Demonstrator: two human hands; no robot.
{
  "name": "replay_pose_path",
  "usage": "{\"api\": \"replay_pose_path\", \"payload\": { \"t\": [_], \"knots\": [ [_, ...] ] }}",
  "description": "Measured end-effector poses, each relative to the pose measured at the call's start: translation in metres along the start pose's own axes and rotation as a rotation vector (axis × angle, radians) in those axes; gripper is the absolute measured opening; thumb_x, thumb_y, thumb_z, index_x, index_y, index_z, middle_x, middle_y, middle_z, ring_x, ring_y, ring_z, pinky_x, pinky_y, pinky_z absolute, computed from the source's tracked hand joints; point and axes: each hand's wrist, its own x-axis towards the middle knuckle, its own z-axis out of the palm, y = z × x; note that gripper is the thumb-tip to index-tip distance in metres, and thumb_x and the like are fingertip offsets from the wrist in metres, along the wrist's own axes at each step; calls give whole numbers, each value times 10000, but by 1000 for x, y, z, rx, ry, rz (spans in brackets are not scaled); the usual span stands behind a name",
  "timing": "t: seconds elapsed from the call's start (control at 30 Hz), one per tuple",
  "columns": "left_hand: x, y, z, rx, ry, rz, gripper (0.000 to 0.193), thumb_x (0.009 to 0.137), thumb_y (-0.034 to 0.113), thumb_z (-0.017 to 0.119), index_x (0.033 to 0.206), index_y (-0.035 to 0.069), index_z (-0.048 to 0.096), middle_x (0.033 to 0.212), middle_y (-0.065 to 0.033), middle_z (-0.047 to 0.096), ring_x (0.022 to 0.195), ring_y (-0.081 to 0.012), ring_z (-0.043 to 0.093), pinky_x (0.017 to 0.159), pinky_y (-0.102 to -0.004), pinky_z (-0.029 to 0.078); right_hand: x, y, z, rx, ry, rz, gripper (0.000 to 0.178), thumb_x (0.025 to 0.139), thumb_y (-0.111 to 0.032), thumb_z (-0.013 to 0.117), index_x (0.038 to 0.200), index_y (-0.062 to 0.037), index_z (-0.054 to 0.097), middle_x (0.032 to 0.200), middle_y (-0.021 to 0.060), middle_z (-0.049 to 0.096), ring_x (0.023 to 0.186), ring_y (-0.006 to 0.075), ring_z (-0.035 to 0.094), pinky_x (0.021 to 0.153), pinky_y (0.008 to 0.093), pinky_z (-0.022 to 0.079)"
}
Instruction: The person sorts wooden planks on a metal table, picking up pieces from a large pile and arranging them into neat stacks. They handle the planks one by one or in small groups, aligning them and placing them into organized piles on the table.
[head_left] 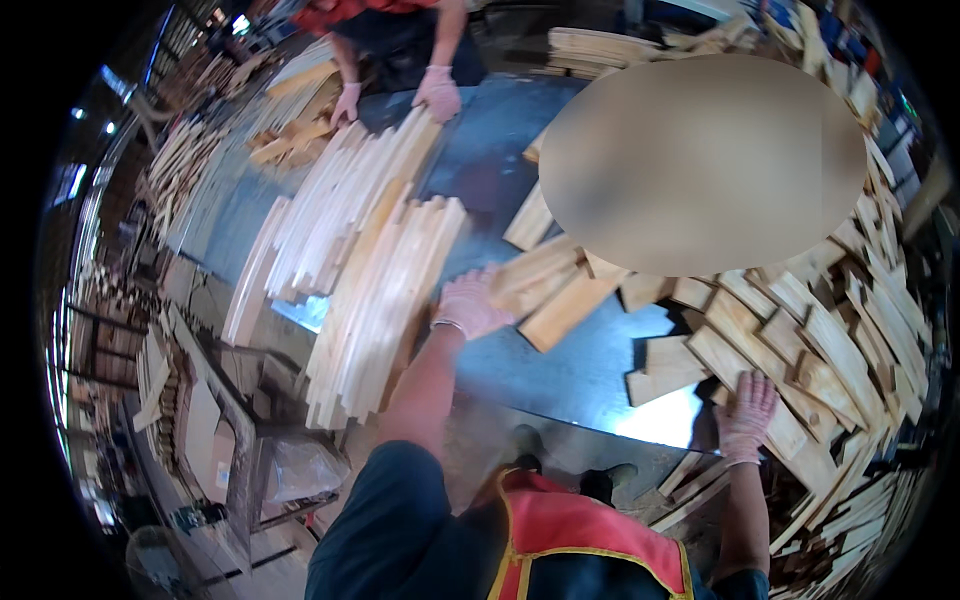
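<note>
My left hand (472, 303), in a pale pink glove, is at the near-left end of a wooden board (543, 274). Its fingers and thumb appear closed about that end, though motion blurs them. Another board (570, 308) lies slanted just beside it on the dark metal table (500, 382). Farther right, my right hand (748, 418), gloved alike, rests with its fingers stretched out on the near edge of a heap of loose boards (790, 345). Nothing is gripped in it. Left of my left hand lies a row of pale wooden strips (385, 300), side by side.
Across the table a co-worker's gloved hands (437, 93) touch the far ends of other strips (335, 205). A blurred oval covers part of the right side. A metal frame (245, 440) stands at lower left. More boards (600, 48) are stacked at the back.
</note>
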Motion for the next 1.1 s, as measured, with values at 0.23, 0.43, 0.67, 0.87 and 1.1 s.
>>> {"api": "replay_pose_path", "payload": {
  "t": [0.23, 0.43, 0.67, 0.87, 1.1],
  "knots": [
    [-72, -42, 58, -342, -127, 69, 756, 871, 476, 710, 1491, 102, 494, 1323, -214, 660, 1220, -373, 645, 1032, -433, 508, 31, 3, -8, -32, -251, 127, 958, 740, -267, 845, 1579, -177, 392, 1546, 123, 471, 1444, 370, 421, 1213, 491, 333],
    [-144, -126, 78, -623, 32, 156, 302, 922, 347, 644, 1046, 76, 693, 1060, -243, 699, 1026, -411, 685, 886, -492, 542, 36, 3, -16, 20, -209, 60, 791, 769, -198, 827, 1477, -136, 482, 1486, 166, 526, 1357, 410, 514, 1102, 525, 438],
    [-156, -166, 118, -218, 496, 38, 319, 863, 251, 696, 1148, 109, 693, 1383, -54, 595, 1375, -297, 478, 1154, -509, 355, 61, -97, -16, 496, -50, -269, 615, 800, -139, 814, 1383, -102, 620, 1215, 169, 697, 1141, 380, 642, 1020, 471, 510],
    [-158, -165, 133, 57, 583, -179, 603, 873, 255, 698, 1442, 122, 547, 1521, -133, 487, 1478, -353, 374, 1206, -520, 303, 72, -230, -47, 927, -356, -330, 520, 895, -100, 755, 1383, 12, 614, 1259, 180, 700, 1134, 280, 696, 1001, 361, 548],
    [-157, -207, 66, 31, 413, -348, 721, 923, 509, 640, 1521, 136, 491, 1624, -156, 396, 1519, -383, 316, 1235, -525, 266, 44, -388, 2, 1497, -902, -373, 707, 928, -217, 783, 1536, -68, 452, 984, 30, 644, 888, 150, 634, 796, 285, 537]
  ]
}}
